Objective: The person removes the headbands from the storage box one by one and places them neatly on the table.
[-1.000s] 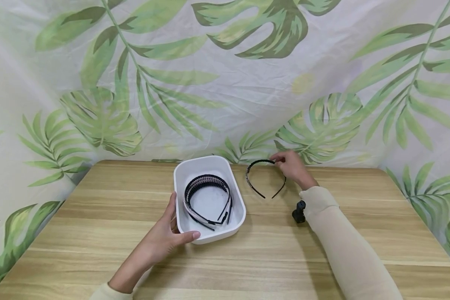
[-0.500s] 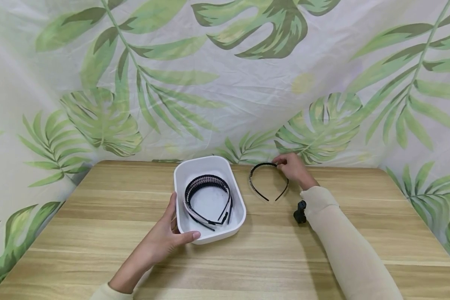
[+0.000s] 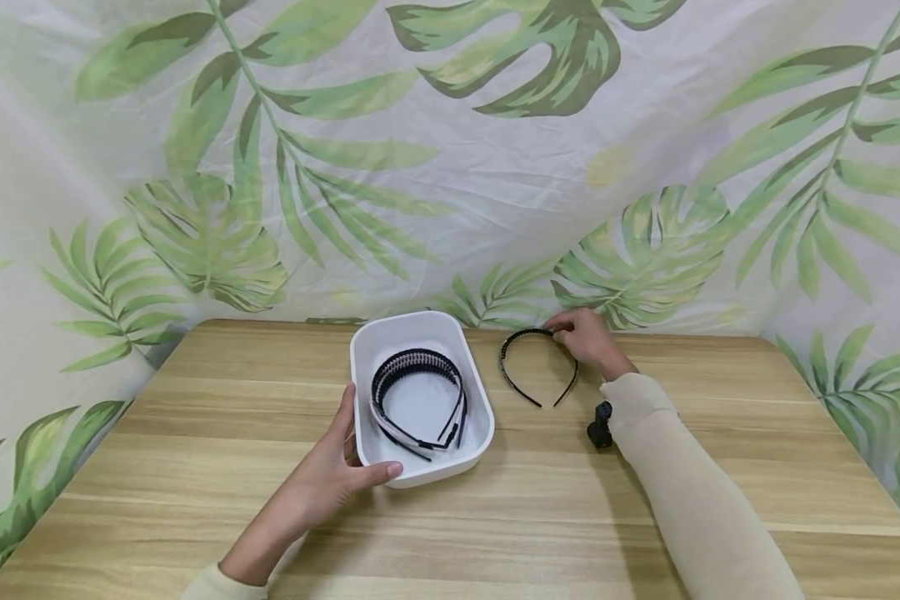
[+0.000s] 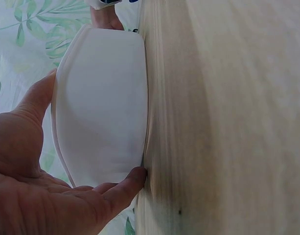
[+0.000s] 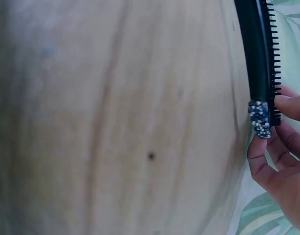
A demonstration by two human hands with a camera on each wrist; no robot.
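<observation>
A white plastic bin [image 3: 487, 421] with rounded corners stands on the table, left of centre. My left hand [image 3: 330, 479] grips its near left corner, thumb over the rim and fingers along the outer wall [image 4: 101, 107]. Several headbands [image 3: 418, 362], black and pale pink with toothed inner edges, lie nested inside. To the right of the bin, my right hand [image 3: 587, 340] pinches a thin black headband [image 3: 503, 357] at its top right. In the right wrist view this headband [image 5: 257, 54] shows comb-like teeth and a patch of glittery beads near the fingers.
The wooden table [image 3: 195, 467] ends at a back edge close behind the bin and the right hand. Behind it hangs a white cloth with green leaves [image 3: 345, 150]. A small black device [image 3: 600, 425] sits at the right wrist.
The thin headband has shifted slightly right and toward me with the right hand, mostly in the first half second. The left hand and the bin stay in place.
</observation>
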